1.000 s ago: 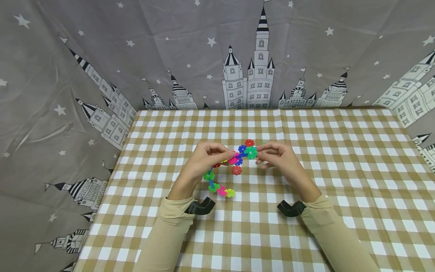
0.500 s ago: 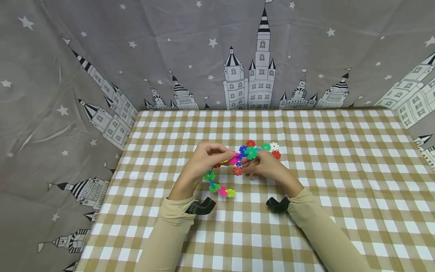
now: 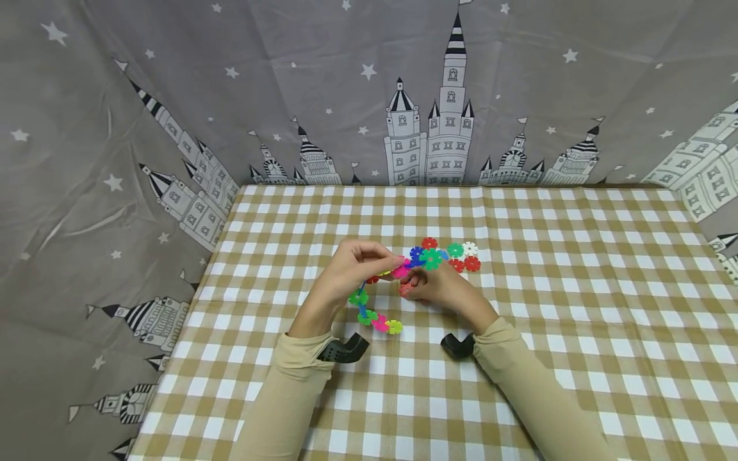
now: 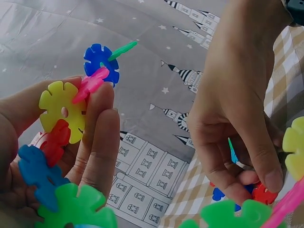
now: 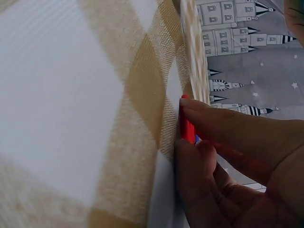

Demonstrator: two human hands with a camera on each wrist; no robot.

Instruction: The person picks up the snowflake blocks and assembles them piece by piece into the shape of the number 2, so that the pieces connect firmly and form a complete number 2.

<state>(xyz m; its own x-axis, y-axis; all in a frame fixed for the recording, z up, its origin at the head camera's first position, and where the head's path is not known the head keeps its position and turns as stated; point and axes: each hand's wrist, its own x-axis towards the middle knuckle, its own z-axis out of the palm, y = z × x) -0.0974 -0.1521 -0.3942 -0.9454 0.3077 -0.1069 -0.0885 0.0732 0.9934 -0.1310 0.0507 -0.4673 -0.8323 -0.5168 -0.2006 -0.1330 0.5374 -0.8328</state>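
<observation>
My left hand (image 3: 344, 272) pinches a chain of interlocking plastic flower discs. Yellow (image 4: 62, 107), pink (image 4: 91, 84), blue (image 4: 101, 61) and green (image 4: 78, 206) discs show close up in the left wrist view. From that hand the chain curves down to a yellow disc (image 3: 394, 327) at its near end; a larger green disc (image 3: 430, 258) is at its other side. My right hand (image 3: 446, 285) pinches a red flower disc (image 5: 186, 124) by its edge, low against the tablecloth. A bit of blue shows behind it; whether the two are joined, I cannot tell.
Loose discs lie beyond my right hand: a green one (image 3: 455, 250), a white one (image 3: 470, 248), a red one (image 3: 473, 263) and others. The checked tablecloth (image 3: 565, 269) spreads around. A grey castle-print curtain (image 3: 323, 77) hangs behind and at left.
My right hand has moved left and inward, from beside the green disc to the red disc, which it now pinches. Green, white and red discs behind it came into view. The left hand keeps its hold.
</observation>
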